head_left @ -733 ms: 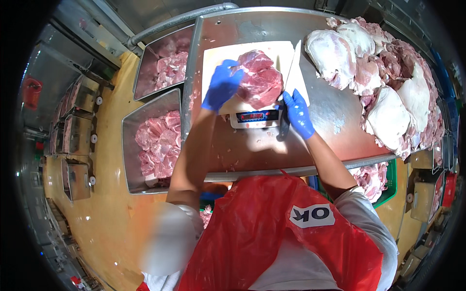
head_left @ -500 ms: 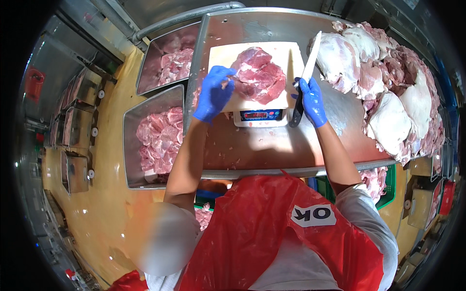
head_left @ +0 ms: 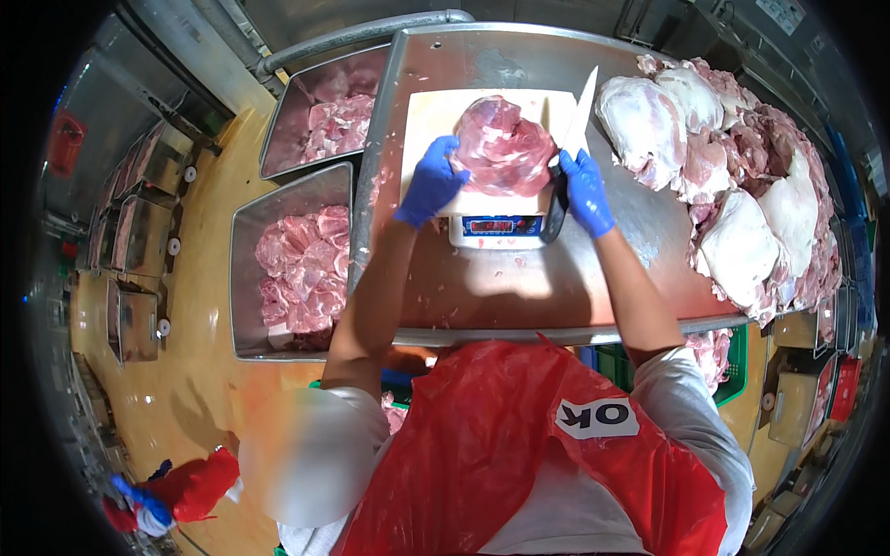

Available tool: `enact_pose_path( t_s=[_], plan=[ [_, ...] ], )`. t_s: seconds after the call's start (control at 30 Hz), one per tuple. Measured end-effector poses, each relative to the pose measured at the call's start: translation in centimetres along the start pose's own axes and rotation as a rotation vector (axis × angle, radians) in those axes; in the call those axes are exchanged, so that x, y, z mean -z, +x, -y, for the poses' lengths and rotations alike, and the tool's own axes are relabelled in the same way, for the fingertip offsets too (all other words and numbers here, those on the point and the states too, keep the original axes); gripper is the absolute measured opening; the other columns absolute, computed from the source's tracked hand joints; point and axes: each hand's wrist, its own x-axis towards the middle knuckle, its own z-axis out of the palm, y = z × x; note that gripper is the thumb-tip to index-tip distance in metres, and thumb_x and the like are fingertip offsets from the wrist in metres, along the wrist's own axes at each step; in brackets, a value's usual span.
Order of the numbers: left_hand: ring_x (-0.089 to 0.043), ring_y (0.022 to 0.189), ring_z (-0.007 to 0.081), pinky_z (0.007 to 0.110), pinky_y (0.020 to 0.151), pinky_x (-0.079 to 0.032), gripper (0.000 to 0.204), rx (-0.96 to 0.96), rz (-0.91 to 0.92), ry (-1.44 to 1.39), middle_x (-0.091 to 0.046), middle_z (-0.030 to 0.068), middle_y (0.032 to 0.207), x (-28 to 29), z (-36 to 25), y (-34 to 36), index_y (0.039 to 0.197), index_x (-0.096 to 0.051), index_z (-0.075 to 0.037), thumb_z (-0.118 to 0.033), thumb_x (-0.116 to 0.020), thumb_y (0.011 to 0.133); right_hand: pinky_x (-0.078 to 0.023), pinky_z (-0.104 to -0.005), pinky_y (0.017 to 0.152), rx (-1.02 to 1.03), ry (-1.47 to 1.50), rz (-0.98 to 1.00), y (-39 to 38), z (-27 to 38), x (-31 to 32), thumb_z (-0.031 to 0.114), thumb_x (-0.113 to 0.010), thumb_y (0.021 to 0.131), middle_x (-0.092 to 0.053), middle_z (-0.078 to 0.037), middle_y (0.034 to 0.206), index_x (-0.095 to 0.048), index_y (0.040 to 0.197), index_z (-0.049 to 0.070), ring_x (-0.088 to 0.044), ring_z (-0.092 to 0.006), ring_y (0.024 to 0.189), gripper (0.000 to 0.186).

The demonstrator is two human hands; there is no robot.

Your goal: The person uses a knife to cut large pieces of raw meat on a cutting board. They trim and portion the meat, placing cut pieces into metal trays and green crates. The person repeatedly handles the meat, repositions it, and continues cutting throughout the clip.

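A boneless piece of raw pink meat (head_left: 503,144) lies on the cream cutting board (head_left: 428,116), which rests on a white digital scale (head_left: 501,239). My blue-gloved left hand (head_left: 432,181) is at the board's left, thumb and fingers apart beside the meat, its fingertips near or against that edge. At the meat's right, my blue-gloved right hand (head_left: 584,195) grips a knife (head_left: 582,104) with a white-looking blade pointing away from me and a black handle.
Steel table (head_left: 482,296) holds a large pile of skin-on meat (head_left: 742,241) at right. Two steel tubs (head_left: 250,259) of cut meat stand left, green crates (head_left: 737,371) beneath. Loaded carts (head_left: 134,315) line the left. A co-worker in red apron and blue gloves (head_left: 185,486) is at lower left.
My left hand has moved toward the meat's lower left side. The knife in my right hand has swung a little. A co-worker has come further into view at lower left.
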Motion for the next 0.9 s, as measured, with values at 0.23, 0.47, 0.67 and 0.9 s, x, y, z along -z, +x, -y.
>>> enact_pose_path(
  t_s=[0.23,0.47,0.67,0.9],
  plan=[
    [-0.059,0.077,0.021,0.035,0.065,-0.05,0.038,-0.175,-0.338,0.076,-0.056,0.0114,0.1,-1.7,-2.2,-5.1,0.112,-0.054,-0.004,-0.001,-0.069,0.077,-0.049,-0.0312,0.06,0.238,-0.357,-0.112,-2.8,8.1,-0.7,0.028,-0.049,0.101,-0.062,-0.009,0.075,-0.056,0.098,-0.001,-0.06,-0.0156,0.065,0.029],
    [-0.061,0.065,0.0244,0.036,0.062,-0.051,0.012,0.057,-0.408,-0.039,-0.061,0.0121,0.078,-3.2,-3.1,-4.1,0.084,-0.063,-0.002,-0.003,-0.071,0.074,-0.046,-0.053,0.062,0.419,-0.812,0.213,-6.3,5.0,-8.2,0.015,-0.048,0.097,-0.061,-0.027,0.079,-0.047,0.099,0.003,-0.061,-0.0454,0.073,0.012],
    [-0.063,0.059,0.0131,0.028,0.061,-0.054,0.013,0.107,-0.406,-0.067,-0.066,0.0059,0.067,-2.5,-2.6,-4.6,0.081,-0.067,-0.002,-0.004,-0.076,0.071,-0.049,-0.0514,0.068,0.312,-0.859,0.259,-4.6,6.7,-10.8,0.016,-0.043,0.097,-0.063,-0.027,0.086,-0.048,0.1,0.0,-0.062,-0.045,0.079,0.017],
    [-0.063,0.06,0.0164,0.029,0.06,-0.054,0.014,-0.116,-0.551,0.064,-0.066,0.0061,0.07,-0.4,-0.9,-6.0,0.081,-0.065,-0.004,0.0,-0.075,0.072,-0.051,-0.0519,0.072,-0.056,-1.301,0.728,-12.4,5.2,1.3,0.012,-0.06,0.085,-0.063,-0.028,0.086,-0.041,0.11,0.001,-0.062,-0.0482,0.08,0.033]
  ],
)
